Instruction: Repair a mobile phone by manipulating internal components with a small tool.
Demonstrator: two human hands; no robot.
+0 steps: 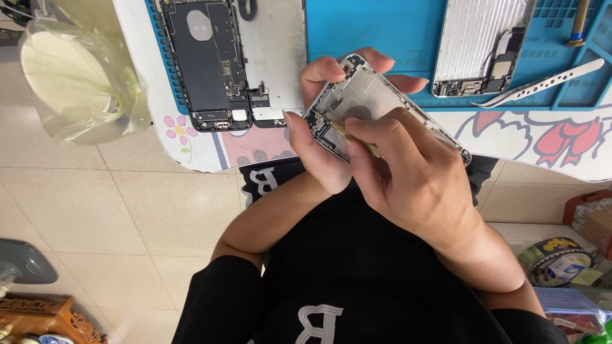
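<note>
The left hand grips a phone frame above the surface's edge. The right hand, fingers closed on a screwdriver, presses its tip into the frame's corner.

Both my forearms come up from bottom centre, crossing close at the wrists. Left hand centre frame, palm up, fingers curled in a cradle grip. Right hand just right, overlapping it, thumb and forefinger pinched, knuckles toward camera.
</note>
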